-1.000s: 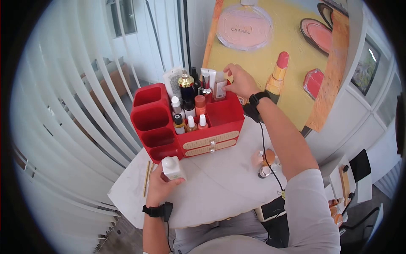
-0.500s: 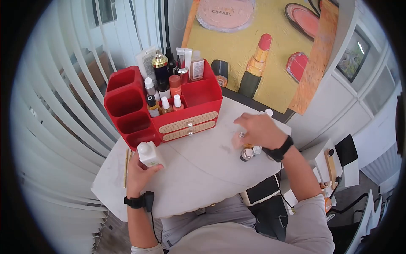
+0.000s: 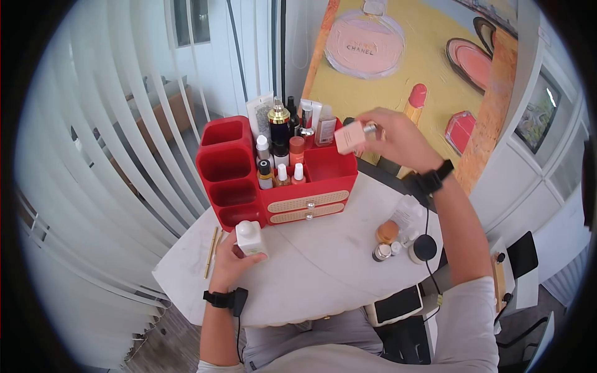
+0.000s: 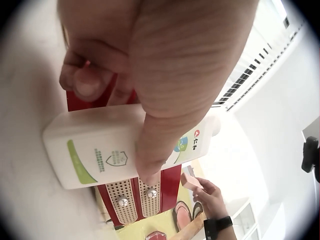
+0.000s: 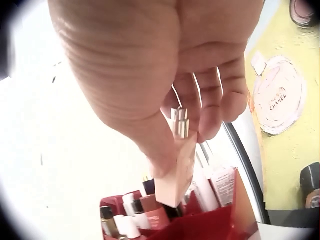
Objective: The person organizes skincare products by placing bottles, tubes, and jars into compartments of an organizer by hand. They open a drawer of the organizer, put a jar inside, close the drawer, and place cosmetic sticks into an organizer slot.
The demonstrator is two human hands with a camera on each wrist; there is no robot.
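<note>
My right hand (image 3: 398, 138) pinches a flat pink cosmetic bottle (image 3: 349, 138) with a silver neck. It holds the bottle above the right end of a red makeup organizer (image 3: 298, 195). In the right wrist view the thumb presses one side of the pink bottle (image 5: 175, 175), and its base points down at the organizer. On the left, my left hand (image 3: 229, 266) grips a white squarish bottle (image 3: 250, 240) with a white cap, close to the organizer's front left corner. Green print shows on the white bottle (image 4: 107, 145) in the left wrist view, with the thumb across its front.
Bottles and tubes, including a dark gold-collared bottle (image 3: 279, 124), fill the organizer's middle and back; its left compartments (image 3: 227, 166) hold nothing visible. Several small jars and bottles (image 3: 387, 232) cluster on the table's right. Gold sticks (image 3: 211, 252) lie at left. A painting (image 3: 373, 81) leans behind.
My right hand let go of a clear bottle in the organizer's back right, went to the cluster on the right, and came back up with the pink bottle. The left hand keeps its hold.
</note>
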